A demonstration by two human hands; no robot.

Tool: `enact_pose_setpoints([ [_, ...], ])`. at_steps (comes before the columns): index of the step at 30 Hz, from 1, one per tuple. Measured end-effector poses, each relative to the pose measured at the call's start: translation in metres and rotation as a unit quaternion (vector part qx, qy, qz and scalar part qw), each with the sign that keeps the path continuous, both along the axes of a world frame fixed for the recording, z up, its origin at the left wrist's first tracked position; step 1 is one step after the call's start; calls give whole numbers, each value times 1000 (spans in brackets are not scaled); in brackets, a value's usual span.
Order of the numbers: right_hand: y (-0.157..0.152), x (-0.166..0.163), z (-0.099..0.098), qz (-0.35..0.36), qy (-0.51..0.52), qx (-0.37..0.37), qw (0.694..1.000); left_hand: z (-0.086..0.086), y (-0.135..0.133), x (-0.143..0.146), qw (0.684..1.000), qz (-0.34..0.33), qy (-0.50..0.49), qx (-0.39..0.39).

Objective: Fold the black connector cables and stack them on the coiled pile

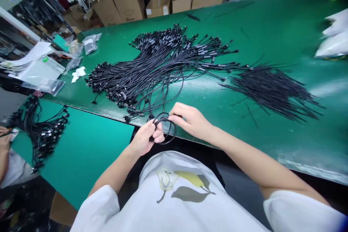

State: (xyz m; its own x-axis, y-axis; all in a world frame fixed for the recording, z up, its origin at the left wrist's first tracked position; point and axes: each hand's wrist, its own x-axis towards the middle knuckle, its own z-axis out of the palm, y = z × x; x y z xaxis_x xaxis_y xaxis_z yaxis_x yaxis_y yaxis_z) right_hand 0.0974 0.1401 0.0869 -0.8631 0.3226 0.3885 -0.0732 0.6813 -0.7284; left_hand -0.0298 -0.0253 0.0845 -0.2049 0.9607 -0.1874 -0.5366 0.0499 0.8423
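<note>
A black cable (172, 138), bent into loops, hangs between my two hands at the front edge of the green table. My left hand (148, 136) is closed around one side of the loops. On the other side, my right hand (189, 117) pinches the cable between thumb and fingers. Just beyond my hands lies a large heap of black cables (146, 67) with small connectors at their ends. To the right of the heap is a pile of thin black ties or strips (274, 90), too fine to tell which.
A second green table (95, 141) on the left bears more black cables (47, 130), near another person's hand (3, 137). Papers (32, 58) and plastic bags (91, 43) lie at the back left. Cardboard boxes (129, 1) line the far edge. White bags (334, 40) sit far right.
</note>
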Motion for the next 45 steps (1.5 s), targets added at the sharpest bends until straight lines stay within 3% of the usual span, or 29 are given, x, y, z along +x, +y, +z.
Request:
enact_pose_setpoints([
  [3,-6,-6,-18,-47,36,-138,989,3,9,3,999,17,-45,-6],
  [6,-16,-9,-26,5,-37,-287,957,-2,14,4,997,52,-45,-20],
  [12,-41,-12,-37,-44,-17,-388,920,-7,16,-1,990,115,-83,-2],
  [14,-46,-18,-42,-48,2,-488,871,-6,17,0,987,139,-81,24],
  [16,-48,-26,-44,-82,38,-601,794,-10,19,4,988,140,-62,17],
  [18,-46,-32,-42,-117,85,-672,726,-17,21,9,990,133,-41,-15],
  [19,-46,-34,-41,-122,106,-685,710,-21,22,11,990,137,-34,-26],
  [21,-46,-36,-39,-103,134,-668,725,-26,23,13,986,165,-33,-20],
  [24,-47,-33,-38,-80,118,-575,806,-24,25,10,979,198,-40,15],
  [26,-45,-30,-38,-76,101,-537,834,-20,24,8,984,176,-26,16],
  [30,-39,-28,-29,-10,118,-595,795,-19,21,10,995,73,59,-22],
  [32,-42,-29,-23,-6,128,-607,785,-22,18,12,991,53,123,-28],
  [35,-51,-31,-17,-40,114,-572,811,-24,13,12,960,21,275,-47],
  [39,-59,-28,-18,-11,51,-511,858,-25,9,8,899,-51,421,-107],
  [42,-58,-27,-22,-22,49,-512,857,-30,10,9,890,-65,439,-110],
  [45,-58,-28,-24,-14,88,-553,828,-39,12,12,926,-71,362,-84],
])
